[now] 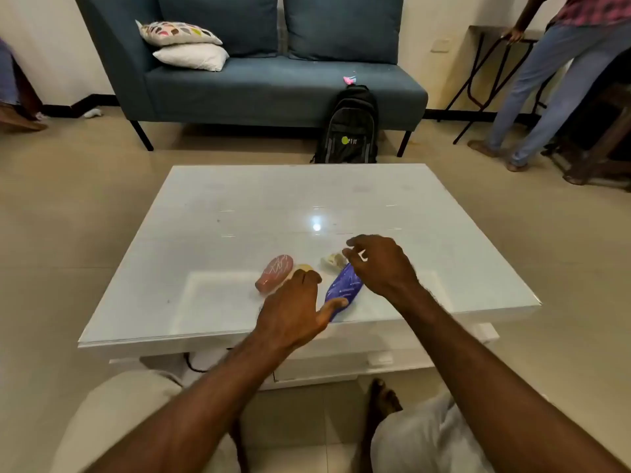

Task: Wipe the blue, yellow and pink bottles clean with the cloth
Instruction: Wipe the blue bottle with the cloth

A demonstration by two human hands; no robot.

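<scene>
Fingers [309, 278] of left hand [293, 312] curl over yellow bottle [305, 267], thumb splayed onto blue bottle [342, 288]; grip unconfirmed. Right hand [382, 264] hovers half-open, empty, reaching for cloth [333, 260]. Pink bottle [275, 276] lies leftmost on surface [239, 213]. Suggest: grab cloth first, pin one bottle firmly. Both palms down.

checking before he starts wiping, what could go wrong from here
The blue bottle lies on its side on the glossy table near the front edge; a nudge from the left hand might roll it off. The yellow bottle is mostly hidden under that hand, so easily knocked into the pink bottle.
</scene>
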